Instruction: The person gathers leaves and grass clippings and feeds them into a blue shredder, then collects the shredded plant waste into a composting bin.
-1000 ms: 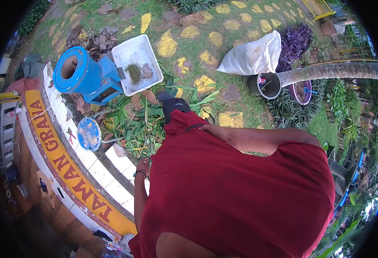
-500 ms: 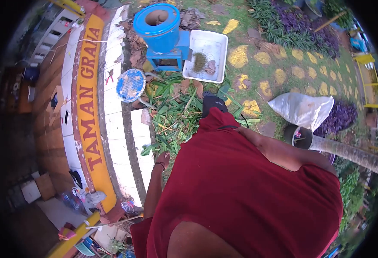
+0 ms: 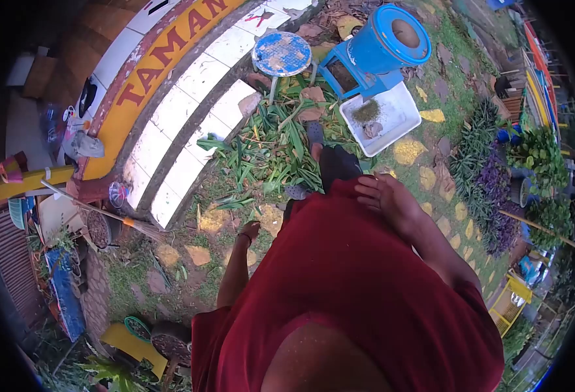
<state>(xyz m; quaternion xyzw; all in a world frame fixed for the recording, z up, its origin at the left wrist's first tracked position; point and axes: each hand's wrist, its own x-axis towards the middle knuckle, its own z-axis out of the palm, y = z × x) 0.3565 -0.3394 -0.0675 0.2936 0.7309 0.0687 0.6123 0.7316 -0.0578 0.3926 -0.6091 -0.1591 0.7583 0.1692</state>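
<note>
My right hand [image 3: 387, 198] lies against the front of the dark red shirt [image 3: 353, 261], its fingers stretched out with nothing seen in them. My left hand [image 3: 251, 229] hangs low beside the body over the grass; it is small in view and its fingers are hard to make out. Beyond my feet is a pile of cut green leaves [image 3: 274, 147]. A round blue and white stool [image 3: 281, 54] stands behind the pile. Right of it is a blue machine with a round drum [image 3: 379, 49], and a white tray [image 3: 398, 130] holding shredded green bits sits by its side.
White tiled steps [image 3: 170, 147] and a yellow lettered edge [image 3: 127, 124] run along the left. A broom [image 3: 131, 222] leans at the lower left, near a plant pot [image 3: 98, 228]. Yellow stepping stones [image 3: 408, 151] cross the grass, with purple and green plants [image 3: 490, 189] at the right.
The view has turned, so the stool, machine and tray appear farther right and the steps slant. My right hand now shows its fingers spread on the shirt.
</note>
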